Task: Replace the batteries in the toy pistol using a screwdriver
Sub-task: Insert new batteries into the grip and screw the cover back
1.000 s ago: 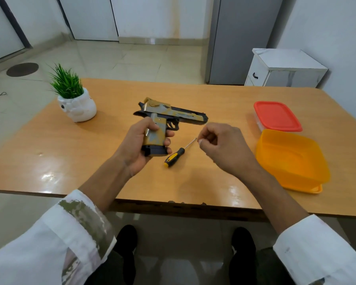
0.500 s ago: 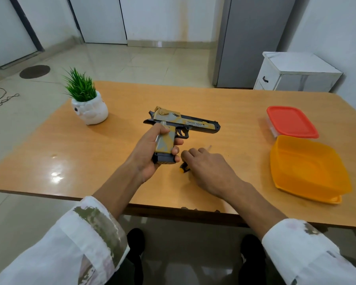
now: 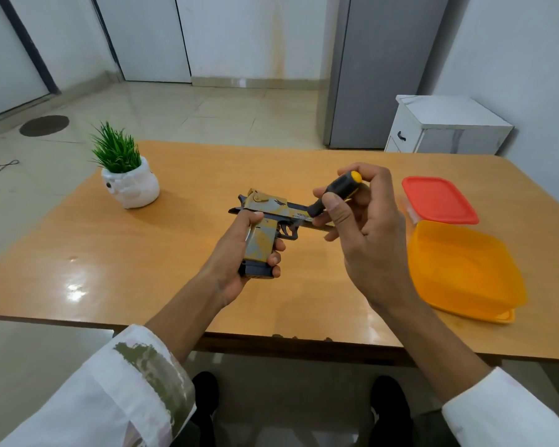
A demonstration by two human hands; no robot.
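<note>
– Pale tiled floor and white walls lie behind a broad orange-brown wooden surface (image 3: 181, 253), with a small white cabinet (image 3: 446, 127) past its far right corner. What stands on it?
– On the right, an open orange plastic tub (image 3: 465, 269), and just behind it a clear box with a red lid (image 3: 439, 200). On the far left, a white ceramic pot (image 3: 129, 185) of green grass-like plant.
– And the hands?
– Both are over the middle. The left hand (image 3: 236, 253) has its grip clamped round the handle of the tan-and-black toy pistol (image 3: 265, 208), barrel pointing right.
– The right?
– The right hand (image 3: 371, 240) has its grip clamped on the black-and-yellow screwdriver (image 3: 336, 191), thumb and fingers round the handle, yellow end up, black end slanting down towards the pistol's slide. Its shaft is hidden behind the fingers, so I cannot tell whether the tip touches the pistol.
</note>
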